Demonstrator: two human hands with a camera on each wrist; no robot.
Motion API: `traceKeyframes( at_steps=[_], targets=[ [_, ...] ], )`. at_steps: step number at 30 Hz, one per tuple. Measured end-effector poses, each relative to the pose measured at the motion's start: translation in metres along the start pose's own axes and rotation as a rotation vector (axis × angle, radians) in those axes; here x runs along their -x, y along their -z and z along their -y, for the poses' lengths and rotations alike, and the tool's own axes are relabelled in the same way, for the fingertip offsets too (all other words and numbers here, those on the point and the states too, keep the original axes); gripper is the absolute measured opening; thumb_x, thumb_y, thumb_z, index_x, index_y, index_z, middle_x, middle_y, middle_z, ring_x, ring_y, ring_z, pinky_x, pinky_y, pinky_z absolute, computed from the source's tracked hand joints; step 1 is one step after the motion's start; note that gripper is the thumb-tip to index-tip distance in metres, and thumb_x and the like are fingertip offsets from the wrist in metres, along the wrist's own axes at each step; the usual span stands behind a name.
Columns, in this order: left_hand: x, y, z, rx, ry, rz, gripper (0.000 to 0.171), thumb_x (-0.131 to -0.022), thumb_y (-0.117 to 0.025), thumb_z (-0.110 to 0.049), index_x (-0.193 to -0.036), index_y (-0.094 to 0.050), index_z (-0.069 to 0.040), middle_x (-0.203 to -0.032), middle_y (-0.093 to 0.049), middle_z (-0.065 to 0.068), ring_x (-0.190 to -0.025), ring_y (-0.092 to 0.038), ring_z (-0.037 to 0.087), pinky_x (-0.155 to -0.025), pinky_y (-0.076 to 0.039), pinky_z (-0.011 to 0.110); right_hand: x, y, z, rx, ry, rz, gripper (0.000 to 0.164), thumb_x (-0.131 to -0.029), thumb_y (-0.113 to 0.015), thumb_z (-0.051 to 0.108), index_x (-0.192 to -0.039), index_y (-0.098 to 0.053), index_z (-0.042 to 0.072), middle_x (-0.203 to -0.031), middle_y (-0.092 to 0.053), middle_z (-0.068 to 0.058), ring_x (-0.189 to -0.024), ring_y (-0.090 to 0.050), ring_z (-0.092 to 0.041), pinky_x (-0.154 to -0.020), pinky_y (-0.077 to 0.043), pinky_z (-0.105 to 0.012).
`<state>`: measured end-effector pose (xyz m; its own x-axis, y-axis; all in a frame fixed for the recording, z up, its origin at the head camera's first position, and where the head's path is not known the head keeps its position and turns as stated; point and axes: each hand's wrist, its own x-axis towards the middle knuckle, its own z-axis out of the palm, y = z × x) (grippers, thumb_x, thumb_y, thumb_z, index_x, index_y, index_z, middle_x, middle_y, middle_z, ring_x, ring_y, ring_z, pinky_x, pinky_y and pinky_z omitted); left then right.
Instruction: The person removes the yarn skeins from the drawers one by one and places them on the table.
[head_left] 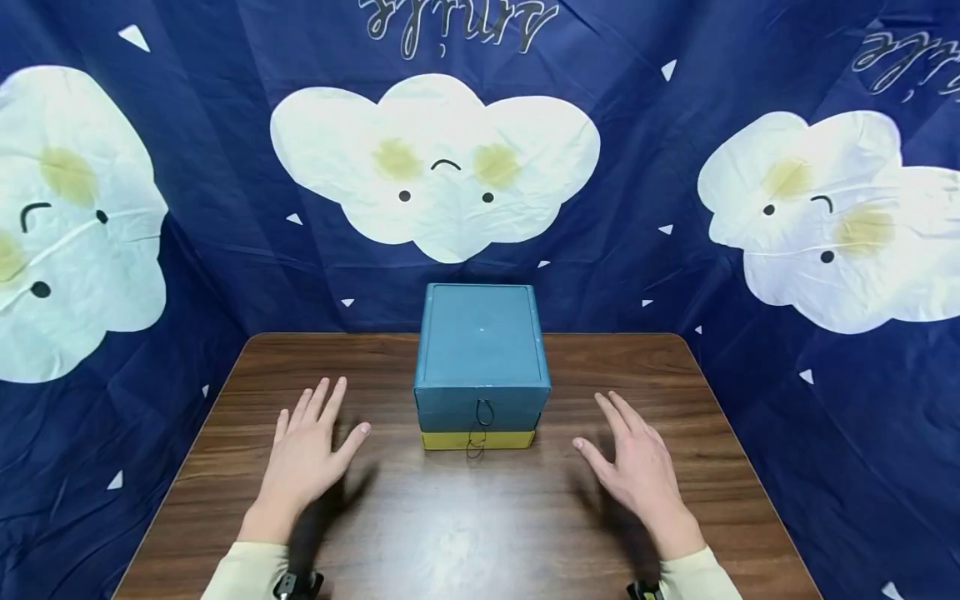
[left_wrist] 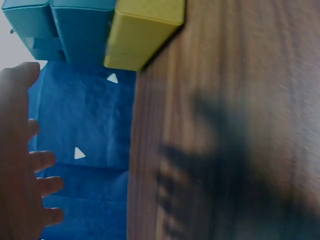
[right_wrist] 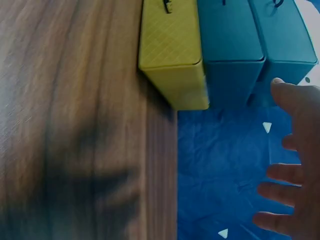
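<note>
A stack of drawer boxes stands at the far middle of the table, with teal boxes on top of a yellow box. Thin dark loops hang from the front faces. My left hand is to the left of the stack, palm down, its fingers straight and spread. On the other side, my right hand mirrors it with thumb and fingers spread. Both are apart from the boxes, hold nothing and cast shadows on the wood. Both wrist views show two teal boxes and the yellow one.
The brown wooden table has rounded far corners. Behind it and along both sides hangs a dark blue cloth printed with white clouds and small triangles. A dark strapped device sits at each wrist, below pale sleeves.
</note>
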<state>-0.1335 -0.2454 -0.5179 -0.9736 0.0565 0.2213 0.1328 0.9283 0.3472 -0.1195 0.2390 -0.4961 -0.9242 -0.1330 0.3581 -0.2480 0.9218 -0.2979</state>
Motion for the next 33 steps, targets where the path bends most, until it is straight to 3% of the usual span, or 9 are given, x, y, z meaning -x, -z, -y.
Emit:
traceKeyframes(
  at_steps=[7,13,21,27,33],
  targets=[
    [-0.013,0.008,-0.011,0.056,-0.007,-0.118,0.074,-0.099,-0.059,-0.055,-0.157,-0.042,-0.013,-0.156,-0.042,0.025,-0.140,-0.041,0.050,-0.107,-0.032,0.072,-0.004,0.010,0.017,-0.066,-0.001,-0.031,0.067,-0.088,-0.075,0.056,-0.144,-0.059,0.021,-0.145,-0.059,-0.008,-0.116,-0.067,-0.038,-0.083,-0.055,-0.059],
    [-0.021,0.013,-0.020,0.134,0.014,-0.177,0.067,-0.100,-0.060,-0.052,-0.152,-0.049,-0.012,-0.152,-0.049,0.020,-0.132,-0.050,0.047,-0.098,-0.042,0.069,-0.005,0.011,0.030,-0.099,0.042,-0.055,0.060,-0.087,-0.077,0.054,-0.136,-0.065,0.021,-0.138,-0.063,-0.003,-0.114,-0.069,-0.030,-0.077,-0.057,-0.054],
    [-0.024,0.018,-0.032,0.235,0.058,-0.185,0.061,-0.102,-0.057,-0.052,-0.150,-0.052,-0.016,-0.150,-0.052,0.013,-0.131,-0.054,0.041,-0.097,-0.045,0.064,-0.005,0.009,0.049,-0.168,0.090,-0.099,0.050,-0.085,-0.081,0.050,-0.125,-0.070,0.022,-0.126,-0.068,0.004,-0.107,-0.071,-0.022,-0.079,-0.058,-0.045],
    [-0.026,0.016,-0.043,0.311,0.061,-0.161,0.060,-0.101,-0.058,-0.053,-0.149,-0.053,-0.017,-0.148,-0.055,0.013,-0.133,-0.054,0.040,-0.102,-0.044,0.061,-0.006,0.007,0.062,-0.238,0.105,-0.144,0.042,-0.082,-0.085,0.046,-0.116,-0.072,0.023,-0.110,-0.071,0.008,-0.100,-0.070,-0.012,-0.079,-0.058,-0.038],
    [-0.033,0.015,-0.054,0.446,0.041,-0.155,0.053,-0.103,-0.059,-0.045,-0.148,-0.055,-0.017,-0.144,-0.059,0.011,-0.130,-0.057,0.034,-0.101,-0.048,0.055,-0.010,0.003,0.075,-0.324,0.155,-0.152,0.039,-0.082,-0.086,0.041,-0.114,-0.073,0.022,-0.106,-0.071,0.010,-0.094,-0.069,-0.009,-0.076,-0.057,-0.033]
  ],
)
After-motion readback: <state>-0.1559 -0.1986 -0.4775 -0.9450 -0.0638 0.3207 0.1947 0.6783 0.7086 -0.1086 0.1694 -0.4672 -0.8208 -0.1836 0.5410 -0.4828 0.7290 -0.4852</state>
